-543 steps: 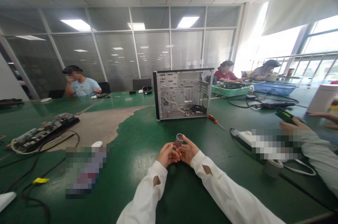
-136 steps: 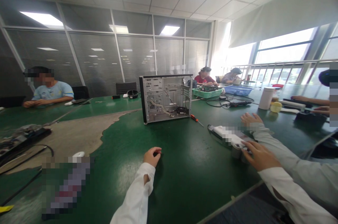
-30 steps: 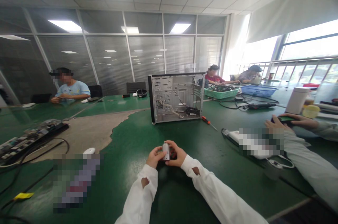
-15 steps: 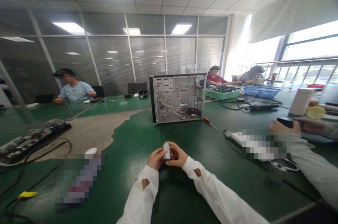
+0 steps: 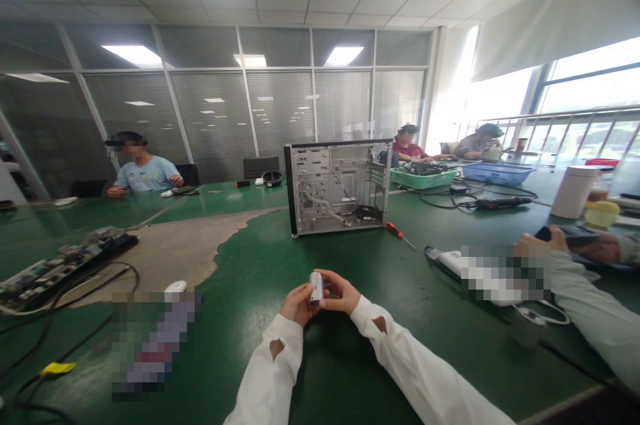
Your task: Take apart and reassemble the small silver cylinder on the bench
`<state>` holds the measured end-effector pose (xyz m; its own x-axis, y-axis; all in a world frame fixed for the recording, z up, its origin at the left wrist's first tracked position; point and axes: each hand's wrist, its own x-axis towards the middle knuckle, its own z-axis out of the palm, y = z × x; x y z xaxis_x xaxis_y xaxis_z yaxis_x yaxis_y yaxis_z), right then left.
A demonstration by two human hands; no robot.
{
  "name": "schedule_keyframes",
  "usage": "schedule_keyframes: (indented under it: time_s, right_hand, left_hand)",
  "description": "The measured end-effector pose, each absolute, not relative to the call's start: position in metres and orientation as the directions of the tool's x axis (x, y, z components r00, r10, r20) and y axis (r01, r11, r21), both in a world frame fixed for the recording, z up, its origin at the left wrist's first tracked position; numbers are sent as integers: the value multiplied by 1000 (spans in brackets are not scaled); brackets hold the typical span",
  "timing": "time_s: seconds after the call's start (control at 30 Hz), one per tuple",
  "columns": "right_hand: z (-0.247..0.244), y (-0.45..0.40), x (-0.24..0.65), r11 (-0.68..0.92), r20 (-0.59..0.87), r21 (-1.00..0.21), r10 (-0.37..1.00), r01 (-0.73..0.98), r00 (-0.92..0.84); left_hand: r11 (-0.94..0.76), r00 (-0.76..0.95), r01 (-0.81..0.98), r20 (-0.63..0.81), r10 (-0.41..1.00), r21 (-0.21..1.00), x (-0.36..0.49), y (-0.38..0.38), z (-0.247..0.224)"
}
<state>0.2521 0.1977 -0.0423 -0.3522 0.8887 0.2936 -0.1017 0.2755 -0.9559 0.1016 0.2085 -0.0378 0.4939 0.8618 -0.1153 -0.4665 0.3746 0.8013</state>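
A small silver-grey block, too small to identify, is held upright between both hands above the green table. My left hand grips its left side, fingers closed round it. From the right, my right hand pinches the same block with thumb and fingers. Beyond the hands stands an open computer case, with bare metal bays and loose cables inside. An orange-handled screwdriver lies at the case's right corner.
On the left lie a power strip, cables and a blurred purple item. A white power strip lies right, near another person's hands holding a dark device. Green and blue baskets stand farther back.
The block has turned slightly in my hands, and my right fingers have shifted on it. At right, the other person's dark device has tilted and moved rightward.
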Motion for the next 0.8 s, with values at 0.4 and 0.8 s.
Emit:
schedule_keyframes:
  time_s: [0.4, 0.8]
  right_hand:
    - [-36, 193, 254, 299, 317, -948, 878, -104, -359]
    - [-37, 193, 254, 299, 319, -948, 885, -109, -340]
  left_hand:
    - [471, 583, -486, -129, 802, 736, 102, 202, -30]
    - [552, 690, -484, -93, 718, 678, 101, 199, -29]
